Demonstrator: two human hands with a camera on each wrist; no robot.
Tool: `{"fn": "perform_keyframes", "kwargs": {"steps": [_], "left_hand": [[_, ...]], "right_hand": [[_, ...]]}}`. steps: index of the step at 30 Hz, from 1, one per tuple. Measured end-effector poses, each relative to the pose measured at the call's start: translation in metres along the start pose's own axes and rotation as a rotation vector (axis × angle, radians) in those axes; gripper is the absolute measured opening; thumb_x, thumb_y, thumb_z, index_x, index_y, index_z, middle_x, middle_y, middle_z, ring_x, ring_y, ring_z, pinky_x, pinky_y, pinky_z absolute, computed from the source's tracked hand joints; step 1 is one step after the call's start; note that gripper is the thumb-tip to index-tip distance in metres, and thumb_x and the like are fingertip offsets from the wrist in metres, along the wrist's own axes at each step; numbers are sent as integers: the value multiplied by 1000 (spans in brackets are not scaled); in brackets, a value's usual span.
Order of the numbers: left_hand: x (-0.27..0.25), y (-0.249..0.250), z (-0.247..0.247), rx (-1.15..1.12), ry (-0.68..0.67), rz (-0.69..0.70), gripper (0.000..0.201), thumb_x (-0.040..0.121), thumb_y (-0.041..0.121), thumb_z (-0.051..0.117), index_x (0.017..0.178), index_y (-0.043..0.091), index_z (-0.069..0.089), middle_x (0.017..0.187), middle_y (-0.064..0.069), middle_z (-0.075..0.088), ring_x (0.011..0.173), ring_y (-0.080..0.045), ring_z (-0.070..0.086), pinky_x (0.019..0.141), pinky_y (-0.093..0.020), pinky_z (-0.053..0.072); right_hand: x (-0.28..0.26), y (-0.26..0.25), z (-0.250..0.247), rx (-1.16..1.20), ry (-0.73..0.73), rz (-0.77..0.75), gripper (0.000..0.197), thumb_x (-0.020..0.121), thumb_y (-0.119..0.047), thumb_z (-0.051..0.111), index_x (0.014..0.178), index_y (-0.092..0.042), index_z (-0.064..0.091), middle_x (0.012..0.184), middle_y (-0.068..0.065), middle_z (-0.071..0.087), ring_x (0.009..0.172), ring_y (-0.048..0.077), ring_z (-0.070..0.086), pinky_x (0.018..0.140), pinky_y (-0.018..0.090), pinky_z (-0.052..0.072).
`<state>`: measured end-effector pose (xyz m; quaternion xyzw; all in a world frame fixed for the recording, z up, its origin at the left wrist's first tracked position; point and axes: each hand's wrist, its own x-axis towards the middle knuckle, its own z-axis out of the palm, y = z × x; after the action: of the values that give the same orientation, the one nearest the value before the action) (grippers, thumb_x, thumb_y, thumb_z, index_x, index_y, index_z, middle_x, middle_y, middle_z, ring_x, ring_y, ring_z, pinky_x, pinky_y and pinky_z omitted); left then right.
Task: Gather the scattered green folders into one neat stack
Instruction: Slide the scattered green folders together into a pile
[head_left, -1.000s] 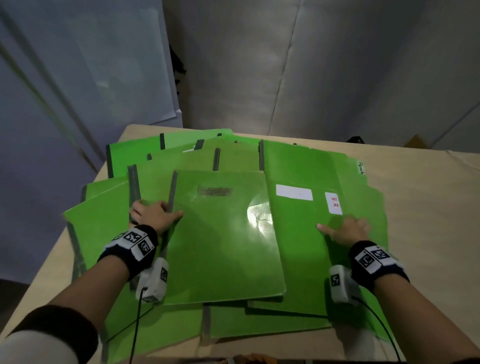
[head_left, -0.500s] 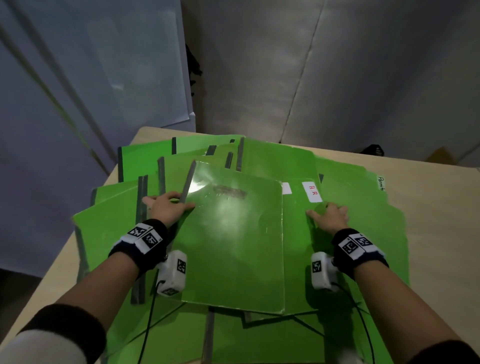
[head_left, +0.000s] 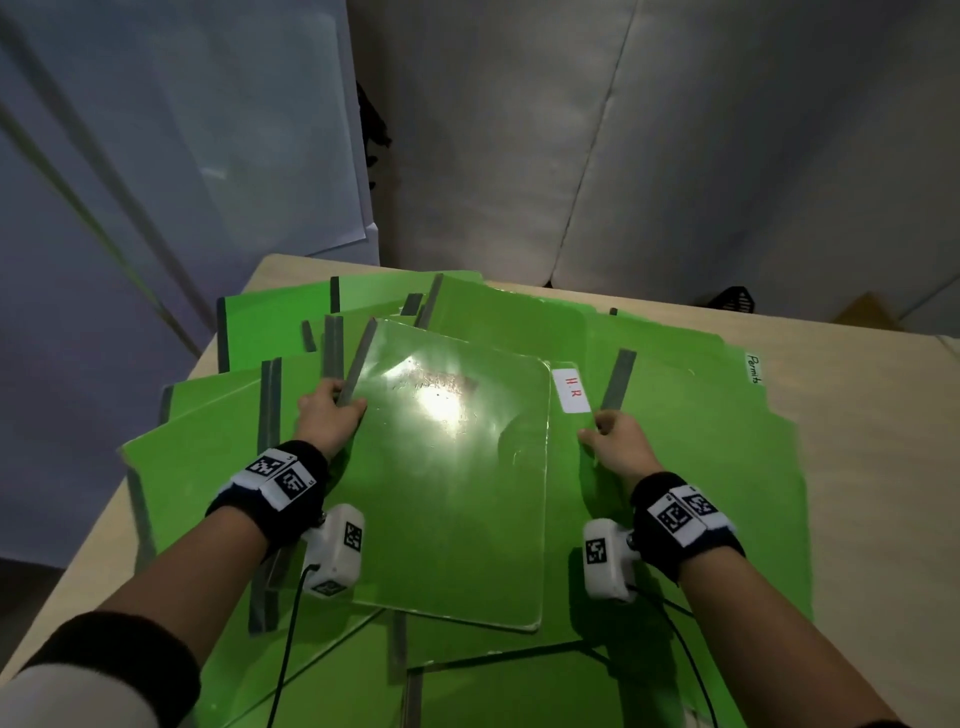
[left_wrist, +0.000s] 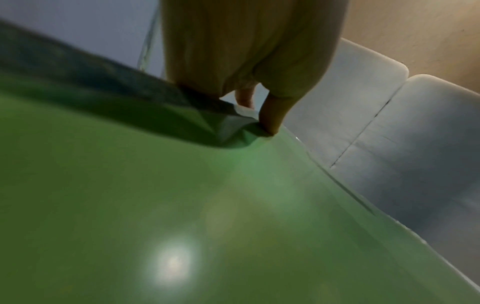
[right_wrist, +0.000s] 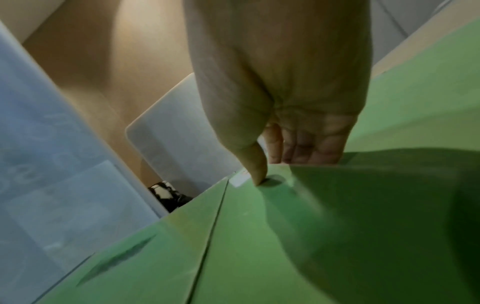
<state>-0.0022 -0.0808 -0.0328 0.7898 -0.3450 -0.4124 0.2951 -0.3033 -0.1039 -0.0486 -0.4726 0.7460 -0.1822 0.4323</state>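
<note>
Several green folders lie fanned and overlapping on the wooden table (head_left: 878, 467). A glossy green folder (head_left: 452, 493) is on top in the middle. My left hand (head_left: 343, 402) grips it at its grey spine. In the left wrist view the thumb sits on the cover (left_wrist: 182, 205) and a finger shows behind the edge. My right hand (head_left: 597, 431) pinches the right edge of the folder with the white "H R" label (head_left: 571, 392), which runs under the glossy one. In the right wrist view the thumb presses its top (right_wrist: 259, 257) and the fingers curl under its edge.
A folder tabbed "Permits" (head_left: 753, 369) reaches furthest right. Bare table lies to the right of the pile. The table's left edge (head_left: 78, 566) is close beside the leftmost folders. Grey wall panels stand behind, and a small dark object (head_left: 735, 300) sits past the far edge.
Both hands went from lying flat to gripping folder edges and moved closer together. The "H R" folder slid left under the glossy folder, which now covers its larger white label.
</note>
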Motion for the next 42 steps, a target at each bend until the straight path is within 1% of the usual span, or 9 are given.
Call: {"fn": "perform_keyframes", "kwargs": {"steps": [10, 13, 16, 19, 23, 31, 34, 37, 42], "left_hand": [[-7, 9, 17, -59, -49, 39, 52, 92, 12, 56, 139, 1, 37, 140, -19, 45, 121, -33, 50, 103, -41, 42], [-9, 13, 21, -49, -93, 40, 52, 93, 11, 53, 140, 0, 34, 140, -19, 44, 118, -31, 50, 98, -35, 41], [-11, 17, 24, -58, -120, 29, 53, 91, 11, 57, 138, 2, 36, 138, -19, 45, 111, -29, 51, 96, -36, 43], [-10, 16, 24, -106, -131, -1, 51, 90, 5, 56, 137, 3, 37, 138, -19, 44, 120, -34, 49, 101, -37, 42], [-7, 14, 23, -127, -154, 12, 51, 92, 8, 52, 140, 7, 33, 143, -21, 41, 127, -37, 45, 109, -45, 38], [-22, -1, 41, -221, -257, 31, 45, 95, 2, 47, 139, 8, 39, 142, -21, 42, 107, -24, 44, 96, -35, 36], [-23, -3, 37, -202, -243, 24, 42, 95, 3, 47, 136, 8, 41, 140, -22, 43, 108, -27, 47, 95, -36, 37], [-23, -6, 29, -121, -187, 22, 41, 95, 5, 48, 135, 5, 41, 139, -24, 45, 123, -39, 47, 103, -44, 38], [-30, -17, 24, -44, -64, 9, 45, 96, 10, 48, 139, 6, 37, 137, -19, 46, 123, -38, 48, 106, -48, 40]], "right_hand": [[-4, 11, 6, 340, 202, 81, 37, 93, -2, 47, 129, 1, 45, 110, 12, 52, 83, 17, 53, 66, 21, 46], [-8, 2, 6, 337, 178, 50, 41, 95, -3, 43, 135, 0, 39, 129, 15, 52, 92, 21, 55, 69, 22, 46], [-11, -4, -4, 319, 69, -18, 45, 97, -10, 41, 141, -8, 37, 143, 11, 43, 126, 28, 48, 98, 31, 42], [-2, 22, -36, 117, 288, 66, 49, 92, -19, 53, 139, -10, 41, 142, 16, 46, 124, 33, 49, 96, 39, 47], [-4, 73, -60, -292, 276, 289, 73, 83, -50, 58, 146, -29, 28, 156, 16, 14, 141, 45, 12, 109, 68, 17], [-13, 63, -32, -308, 203, 145, 51, 95, -30, 45, 142, -44, 31, 160, 1, 8, 145, 33, 4, 111, 67, -1], [-16, 62, -38, -245, 160, 48, 45, 97, -19, 41, 139, -35, 42, 155, 2, 27, 135, 31, 33, 110, 58, 24], [-15, 72, -64, -70, 295, 73, 44, 92, -16, 53, 136, -19, 48, 119, 15, 62, 76, 22, 59, 70, 38, 53], [-11, 116, -80, -254, 399, 408, 90, 74, -58, 64, 139, -1, 35, 150, 21, 23, 137, 40, 25, 111, 56, 27]]}}
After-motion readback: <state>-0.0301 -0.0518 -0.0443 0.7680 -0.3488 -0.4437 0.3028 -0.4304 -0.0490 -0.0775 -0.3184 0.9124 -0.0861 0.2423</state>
